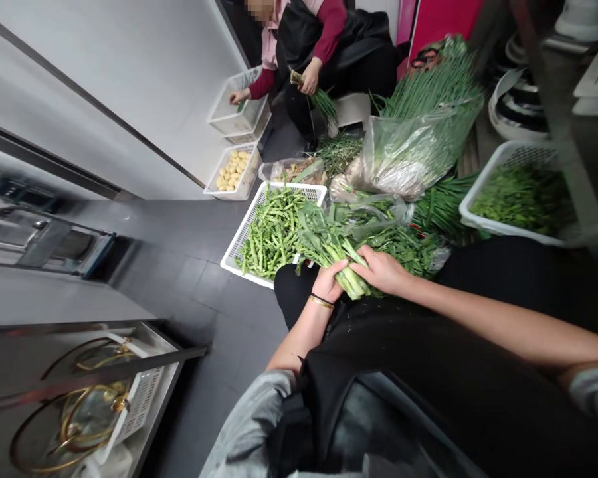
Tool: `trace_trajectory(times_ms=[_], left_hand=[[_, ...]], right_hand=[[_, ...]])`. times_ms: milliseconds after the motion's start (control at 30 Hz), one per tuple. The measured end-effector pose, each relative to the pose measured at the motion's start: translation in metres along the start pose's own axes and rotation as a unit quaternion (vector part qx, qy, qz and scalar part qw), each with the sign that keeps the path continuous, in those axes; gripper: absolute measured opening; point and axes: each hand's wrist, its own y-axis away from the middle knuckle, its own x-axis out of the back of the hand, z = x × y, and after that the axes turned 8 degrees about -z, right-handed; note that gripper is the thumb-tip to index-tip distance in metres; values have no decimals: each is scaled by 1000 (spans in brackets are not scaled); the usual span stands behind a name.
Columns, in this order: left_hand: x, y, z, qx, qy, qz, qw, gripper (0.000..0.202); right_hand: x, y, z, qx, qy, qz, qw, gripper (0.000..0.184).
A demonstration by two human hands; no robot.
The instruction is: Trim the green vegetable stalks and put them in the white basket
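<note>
A person seated in a black apron is gripping a bunch of leafy stalks with both hands, just right of the near corner of a white basket on the floor. The left hand, a thin bracelet at its wrist, is curling shut around the cut ends from below. The right hand is closing over the same stalks from above, fingers wrapped round them. The bunch is lying across the person's knee, its leaves reaching over the basket's right edge. The basket is holding a heap of trimmed green stems. Right of it, loose greens are spreading under a clear plastic bag of chives, and further right a second basket is sitting full of greens. Beyond the white basket, a tray is carrying pale yellow pieces. Behind that, a co-worker is clutching a bunch of greens in one hand while the other hand is reaching into another basket.
</note>
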Motion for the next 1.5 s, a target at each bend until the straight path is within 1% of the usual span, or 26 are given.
trace_trajectory(times_ms=[100,167,233,300,333,367,433,467,500,533,600,667,733,767,833,867,900,967,1067,1133,1167,1200,1267,1333,1433,1500], left_hand=[[4,16,3,33,-32,-33,998,34],[12,30,1,68,-33,-62,995,34],[21,42,-1,68,-22,-78,994,33],[29,51,4,26,-7,-67,997,32],[30,52,8,-9,4,-56,998,32],[29,53,13,-49,17,-46,998,32],[24,48,23,-124,45,-42,990,32],[20,44,27,-151,55,-50,986,29],[16,40,29,-164,61,-62,983,26],[12,35,28,-161,64,-74,982,22],[6,25,22,-111,60,-88,988,17],[4,17,12,-35,54,-98,993,18],[3,14,4,19,54,-116,992,23],[2,13,2,28,55,-126,990,26],[-1,14,2,17,57,-142,988,31],[-2,15,4,5,57,-147,987,33],[-5,15,8,-7,57,-153,987,33],[-10,17,18,-14,44,-168,985,34],[-19,18,29,-11,-5,-176,984,35],[-25,18,31,-27,-27,-150,988,35],[-28,17,30,-38,-29,-128,991,35],[-31,17,27,-48,-27,-104,993,34],[-36,18,20,-59,-17,-66,996,33],[-41,20,13,-57,-7,-52,997,33],[-47,22,11,-40,23,-65,997,33],[-50,22,15,-30,52,-75,995,32]], right_hand=[[19,0,-6,4,97,-17,995,34],[29,-7,4,31,104,-33,994,36],[33,-17,25,52,35,-60,996,36],[30,-25,49,23,-123,-74,989,37],[26,-28,58,-5,-226,-71,972,38],[22,-29,64,-32,-330,-57,942,40],[13,-30,65,-45,-506,3,861,42],[9,-29,61,-28,-565,38,824,41],[6,-29,54,-3,-599,64,798,39],[4,-28,46,17,-613,77,786,38],[0,-29,31,29,-606,64,793,36],[-2,-30,21,12,-581,25,814,36],[-1,-31,15,2,-573,-20,819,39],[2,-31,13,8,-576,-45,816,40],[11,-32,11,45,-579,-91,809,39],[19,-34,11,69,-573,-94,811,37],[29,-36,10,92,-564,-81,817,35],[51,-44,9,118,-532,-19,838,34],[81,-53,6,100,-446,51,888,34],[88,-54,4,75,-338,91,934,33],[86,-52,3,65,-280,129,949,32],[82,-48,2,60,-232,174,955,31],[69,-38,2,69,-188,255,946,28],[56,-28,3,90,-199,300,928,28],[52,-19,6,156,-166,311,923,26],[56,-16,8,247,-107,277,922,25]])
